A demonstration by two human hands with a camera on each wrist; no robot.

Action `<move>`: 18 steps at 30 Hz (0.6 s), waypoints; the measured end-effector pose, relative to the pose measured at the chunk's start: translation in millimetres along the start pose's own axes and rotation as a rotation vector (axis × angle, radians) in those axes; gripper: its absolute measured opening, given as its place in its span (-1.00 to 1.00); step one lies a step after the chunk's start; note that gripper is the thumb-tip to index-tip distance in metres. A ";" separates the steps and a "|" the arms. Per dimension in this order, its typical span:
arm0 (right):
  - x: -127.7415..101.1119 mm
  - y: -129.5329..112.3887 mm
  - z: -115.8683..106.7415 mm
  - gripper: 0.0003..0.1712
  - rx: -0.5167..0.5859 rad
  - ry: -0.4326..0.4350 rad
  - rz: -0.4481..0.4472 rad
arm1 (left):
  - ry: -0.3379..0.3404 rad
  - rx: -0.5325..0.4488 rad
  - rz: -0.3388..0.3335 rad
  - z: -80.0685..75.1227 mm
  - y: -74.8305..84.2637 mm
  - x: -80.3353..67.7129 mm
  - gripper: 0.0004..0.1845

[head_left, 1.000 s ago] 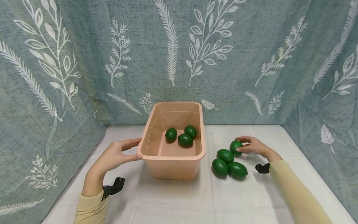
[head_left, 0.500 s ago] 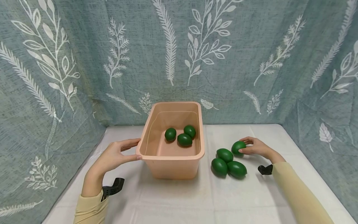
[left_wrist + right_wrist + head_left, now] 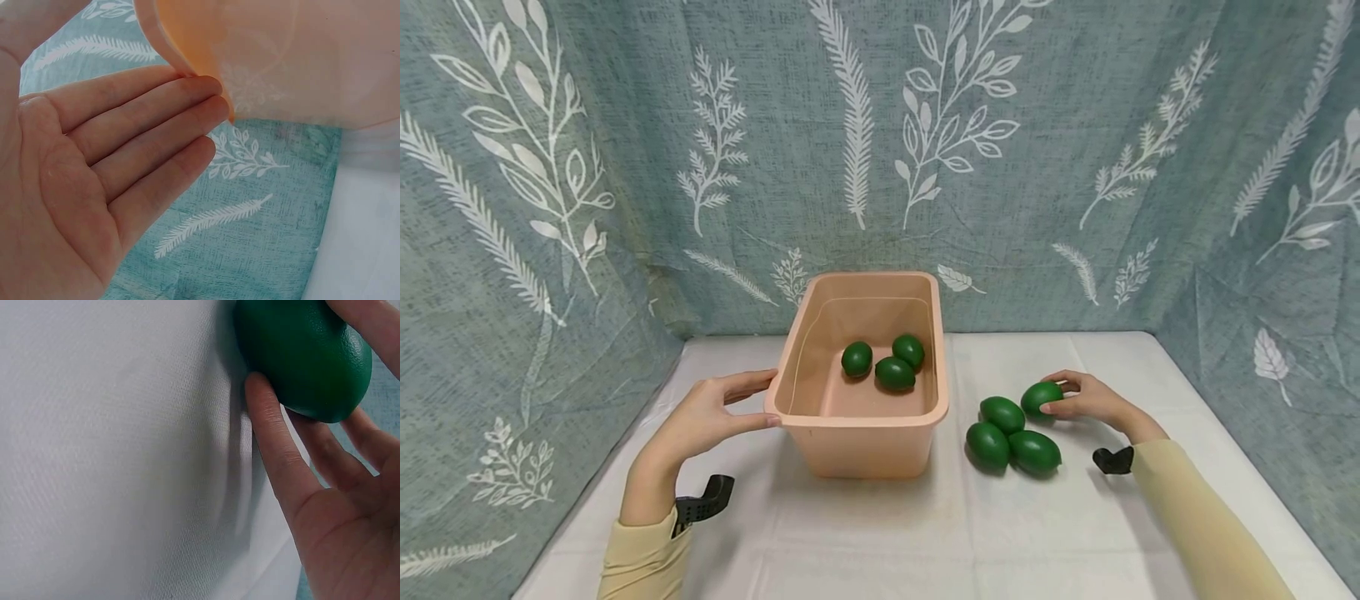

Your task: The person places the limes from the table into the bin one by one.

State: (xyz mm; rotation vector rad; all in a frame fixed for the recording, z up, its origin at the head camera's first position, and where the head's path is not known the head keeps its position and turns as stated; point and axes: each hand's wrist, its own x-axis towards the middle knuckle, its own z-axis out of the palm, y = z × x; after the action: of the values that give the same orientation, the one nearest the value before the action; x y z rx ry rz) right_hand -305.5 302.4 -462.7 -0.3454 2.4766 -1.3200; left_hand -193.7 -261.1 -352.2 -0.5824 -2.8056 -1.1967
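Note:
My left hand (image 3: 711, 417) is at the near left corner of the peach plastic bin (image 3: 863, 454). In the left wrist view, its long fingers (image 3: 150, 119) lie straight, with tips against the bin wall. On the right side of the table, my right hand (image 3: 1097, 404) holds a dark green lime (image 3: 1039, 400) between thumb and fingers. The right wrist view shows this lime (image 3: 306, 356) large, one fingertip at its lower edge and other fingers behind it. Three more limes (image 3: 1002, 415) cluster beside it, to the near left.
Three limes (image 3: 895, 374) lie on the bin's floor, toward its right side. A white cloth covers the table (image 3: 865, 542). Teal fabric with white leaf prints (image 3: 760, 167) hangs behind and along both sides.
My right hand has shifted slightly right and nearer, and the lime in it has turned and come away from the cluster. The left hand and bin stay put.

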 end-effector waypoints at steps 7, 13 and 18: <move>-4.4 -6.2 -1.1 -0.25 -0.098 0.049 0.011 | -0.002 -0.003 0.006 -0.1 -1.1 0.2 -0.30; -10.3 -16.7 -5.9 -0.26 -0.115 0.062 0.003 | 0.001 -0.001 0.011 -0.2 -1.5 0.0 -0.30; -12.6 -29.3 -10.2 -0.29 -0.108 0.070 -0.034 | 0.003 -0.002 0.012 -0.2 -1.6 0.1 -0.30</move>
State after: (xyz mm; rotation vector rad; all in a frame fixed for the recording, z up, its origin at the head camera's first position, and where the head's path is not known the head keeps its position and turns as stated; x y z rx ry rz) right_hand -295.9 298.6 -430.8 -0.3745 2.6177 -1.2340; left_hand -194.4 -262.2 -353.2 -0.5963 -2.7948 -1.1979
